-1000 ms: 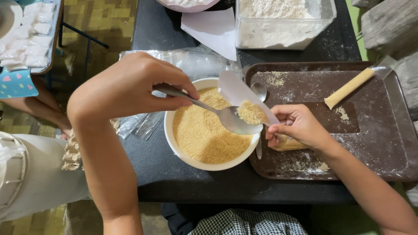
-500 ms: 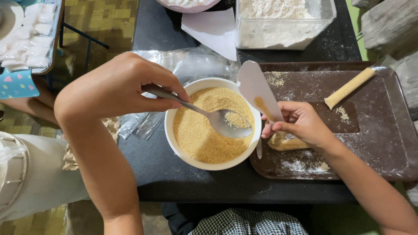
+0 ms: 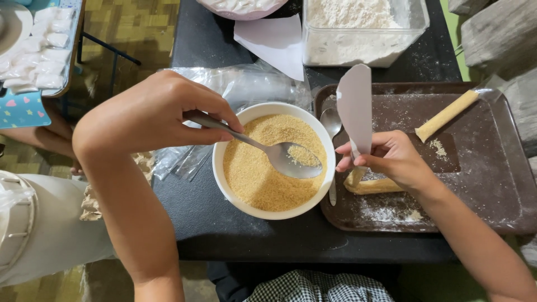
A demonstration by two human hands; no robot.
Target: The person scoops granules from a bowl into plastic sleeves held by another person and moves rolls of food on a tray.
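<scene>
The left hand [image 3: 151,114], gripping a metal spoon [image 3: 279,154], has dipped it back into the white bowl [image 3: 274,159] of golden crumbs [image 3: 251,173], nearly emptied. The right hand [image 3: 391,159] still pinches a white wrapper sheet [image 3: 355,106] upright at the brown tray's [image 3: 492,184] left edge, above a rolled stick [image 3: 372,184].

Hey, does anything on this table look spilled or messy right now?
Yes. White powder is scattered over the brown tray, thickest below the right hand, and dusted on the black table near the flour container. The bowl looks tidy.

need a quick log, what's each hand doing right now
Left hand: closed on a spoon over the bowl.
Right hand: closed on a white paper wrapper.
</scene>
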